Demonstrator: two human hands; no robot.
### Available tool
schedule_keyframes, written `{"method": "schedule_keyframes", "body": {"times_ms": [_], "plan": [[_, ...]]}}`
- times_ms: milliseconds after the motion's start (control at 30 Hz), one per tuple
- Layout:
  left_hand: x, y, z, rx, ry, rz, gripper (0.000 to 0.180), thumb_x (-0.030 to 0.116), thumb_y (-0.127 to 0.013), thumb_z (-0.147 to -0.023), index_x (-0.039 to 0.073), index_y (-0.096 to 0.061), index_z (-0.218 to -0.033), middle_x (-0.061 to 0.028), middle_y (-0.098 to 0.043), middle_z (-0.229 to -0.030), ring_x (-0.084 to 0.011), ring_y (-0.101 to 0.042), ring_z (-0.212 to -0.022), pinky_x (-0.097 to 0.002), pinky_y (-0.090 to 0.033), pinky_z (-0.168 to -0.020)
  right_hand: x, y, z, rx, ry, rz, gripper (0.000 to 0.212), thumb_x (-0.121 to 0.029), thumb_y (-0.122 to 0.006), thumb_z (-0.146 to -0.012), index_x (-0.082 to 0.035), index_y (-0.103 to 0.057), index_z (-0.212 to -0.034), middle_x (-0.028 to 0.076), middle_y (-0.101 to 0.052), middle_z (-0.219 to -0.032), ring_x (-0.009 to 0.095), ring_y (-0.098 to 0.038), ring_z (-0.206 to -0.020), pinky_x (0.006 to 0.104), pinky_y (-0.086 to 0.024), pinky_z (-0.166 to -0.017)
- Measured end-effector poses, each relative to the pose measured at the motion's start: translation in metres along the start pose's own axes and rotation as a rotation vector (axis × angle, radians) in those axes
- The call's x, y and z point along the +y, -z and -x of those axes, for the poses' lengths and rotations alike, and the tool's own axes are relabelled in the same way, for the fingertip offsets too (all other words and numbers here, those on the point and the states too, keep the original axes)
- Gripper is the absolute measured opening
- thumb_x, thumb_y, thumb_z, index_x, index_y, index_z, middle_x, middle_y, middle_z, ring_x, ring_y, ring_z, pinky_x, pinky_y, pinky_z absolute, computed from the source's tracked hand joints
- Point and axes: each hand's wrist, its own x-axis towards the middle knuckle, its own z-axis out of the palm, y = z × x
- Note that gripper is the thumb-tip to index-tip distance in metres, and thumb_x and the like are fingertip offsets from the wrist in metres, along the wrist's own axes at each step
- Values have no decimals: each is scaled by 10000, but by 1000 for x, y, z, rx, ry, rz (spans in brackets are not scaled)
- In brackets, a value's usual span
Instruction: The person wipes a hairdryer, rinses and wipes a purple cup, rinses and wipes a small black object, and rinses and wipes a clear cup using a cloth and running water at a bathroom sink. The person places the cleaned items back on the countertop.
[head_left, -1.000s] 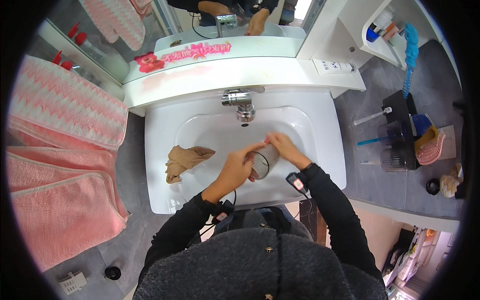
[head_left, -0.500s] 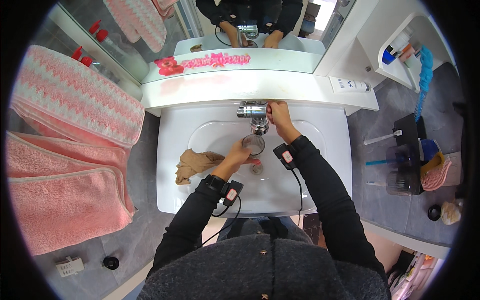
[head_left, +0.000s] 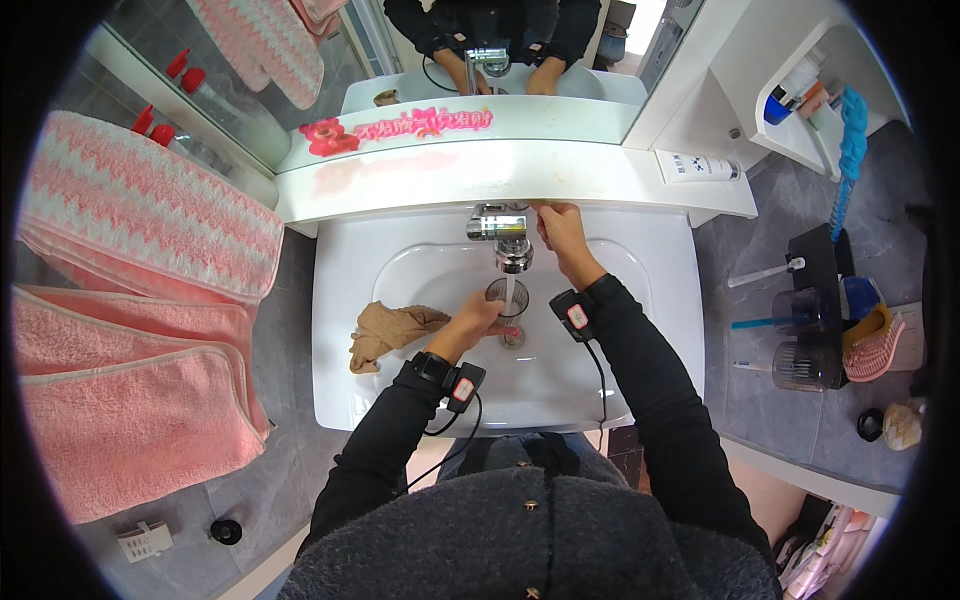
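My left hand point(head_left: 474, 324) is wrapped round a clear ribbed cup point(head_left: 508, 291) above the white sink basin point(head_left: 570, 385). A stream of water runs down into the cup from the chrome faucet point(head_left: 497, 228). Beside the faucet's right side, my right hand point(head_left: 562, 236) is closed at the lever, which its fingers mostly hide. A crumpled brown cloth point(head_left: 388, 332) lies over the left part of the basin, close to my left wrist. The drain point(head_left: 513, 340) shows just below the cup.
Pink towels point(head_left: 140, 420) hang at the left. A white ledge point(head_left: 470, 172) and mirror stand behind the faucet, with a white tube point(head_left: 700, 167) on the ledge's right end. Farther right, a black rack point(head_left: 822, 270) holds cups, brushes and a comb.
Water now flows from the faucet into the cup; none showed before. The cup tilts a little differently, and both hands stay nearly in place.
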Motion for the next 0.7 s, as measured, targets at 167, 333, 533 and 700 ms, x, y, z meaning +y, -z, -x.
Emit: {"method": "schedule_keyframes", "body": {"times_ms": [167, 333, 533, 700], "plan": [[-3, 3, -4, -51, 46, 11, 466, -26, -396, -874, -39, -432, -1339, -151, -558, -1238, -330, -644, -1021, -440, -623, -831, 3, 7, 5, 36, -2, -24, 248, -200, -613, -860, 2, -614, -715, 13, -540, -606, 84, -464, -524, 257, -338, -478], [-3, -1, 4, 25, 61, 41, 500, -25, -380, -861, -22, -418, -1360, -173, -558, -1237, -352, -645, -1018, -448, -612, -851, 23, 16, -4, 19, -81, 14, 380, -390, -620, -888, -15, -669, -864, -5, -548, -647, 107, -502, -592, 257, -368, -525], [6, 2, 44, -214, -96, 27, 531, 45, -355, -897, 67, -397, -1426, -140, -532, -1311, -343, -635, -1058, -422, -599, -804, 73, 25, 45, -73, -297, 119, 635, -662, -527, -885, -146, -567, -1252, 47, -594, -1211, 199, -491, -1141, 503, -472, -750], [9, -1, 51, -220, -97, 65, 436, 237, -427, -989, 99, -452, -1402, -101, -545, -1319, -262, -626, -1039, -355, -535, -835, 104, 21, 114, -312, -603, -575, 515, -526, -516, -961, -112, -545, -1266, 78, -617, -1150, 219, -592, -1048, 482, -523, -885]]}}
